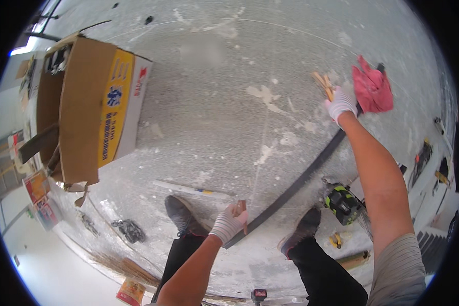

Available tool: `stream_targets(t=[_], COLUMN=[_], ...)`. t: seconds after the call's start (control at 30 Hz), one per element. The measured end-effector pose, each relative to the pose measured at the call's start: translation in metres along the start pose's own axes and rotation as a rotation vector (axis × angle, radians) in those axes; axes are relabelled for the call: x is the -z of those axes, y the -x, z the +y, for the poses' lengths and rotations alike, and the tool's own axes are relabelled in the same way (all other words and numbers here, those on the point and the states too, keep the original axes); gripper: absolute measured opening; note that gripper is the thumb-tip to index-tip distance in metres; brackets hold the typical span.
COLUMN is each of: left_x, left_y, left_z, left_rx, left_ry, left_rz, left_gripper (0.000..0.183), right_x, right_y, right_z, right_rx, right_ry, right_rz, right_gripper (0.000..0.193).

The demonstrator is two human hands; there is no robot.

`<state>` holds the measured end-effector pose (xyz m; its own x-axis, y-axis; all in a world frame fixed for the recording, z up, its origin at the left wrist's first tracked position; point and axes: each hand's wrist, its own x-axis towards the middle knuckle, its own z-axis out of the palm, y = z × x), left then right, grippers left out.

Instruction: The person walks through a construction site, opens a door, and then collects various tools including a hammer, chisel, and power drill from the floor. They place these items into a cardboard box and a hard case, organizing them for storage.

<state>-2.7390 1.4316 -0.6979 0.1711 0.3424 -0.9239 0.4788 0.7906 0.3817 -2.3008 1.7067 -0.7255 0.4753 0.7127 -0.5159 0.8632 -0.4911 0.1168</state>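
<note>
Both my hands wear white striped gloves. My left hand [229,223] is closed around a short brown wood piece [244,219], close to the near end of a long dark strip [306,178] on the floor. Farther off to the right, my right hand [341,105] grips several light wood sticks [323,84] near the strip's far end. Beside it lies a crumpled red cloth [373,91], over or against the strip; which one I cannot tell. Between my shoes and the box rests a thin white bar [191,189].
A large open cardboard box [86,102] stands at the left with dark pieces jutting out. Right of my right shoe [306,227] are a green-and-black power tool [342,204] and yellow-handled pliers [335,240]. A straw broom [125,268] and a dark crumpled bundle [129,231] lie lower left.
</note>
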Motion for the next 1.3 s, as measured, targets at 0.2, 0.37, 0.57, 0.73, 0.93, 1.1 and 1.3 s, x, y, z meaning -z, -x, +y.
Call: stream_targets(t=[0.2,0.37,0.57,0.73,0.93,1.1,1.3], left_x=[-0.009,0.008,0.036,0.11,0.241,0.35,0.419], left_y=[0.006,0.053,0.114,0.195,0.297,0.333,0.312], left_z=[-0.004,0.076,0.105,0.149,0.242,0.309,0.31], left_rx=[-0.03,0.111,-0.026,-0.211,-0.444,-0.557,-0.524], left_ry=[0.188,0.349,0.623,0.869,0.956,0.859,0.277], left_rz=[0.078,0.099,0.32,0.529,0.764,0.785,0.891], left_gripper=[0.034,0.032,0.025,0.017,0.021,0.025,0.037], right_x=[-0.014,-0.032,-0.016,0.068,0.24,0.345,0.329], right_y=[-0.005,0.073,0.253,0.349,0.399,0.416,0.411], right_z=[-0.017,-0.039,-0.107,-0.184,-0.301,-0.405,-0.456], right_rx=[0.03,0.018,0.03,0.177,0.447,0.37,0.519], right_ry=[-0.03,-0.54,-1.2,-1.16,-1.202,-1.225,-1.036], right_rz=[-0.096,-0.244,-0.683,-0.846,-0.835,-0.779,-0.363], right_gripper=[0.045,0.037,0.034,0.042,0.033,0.046,0.05])
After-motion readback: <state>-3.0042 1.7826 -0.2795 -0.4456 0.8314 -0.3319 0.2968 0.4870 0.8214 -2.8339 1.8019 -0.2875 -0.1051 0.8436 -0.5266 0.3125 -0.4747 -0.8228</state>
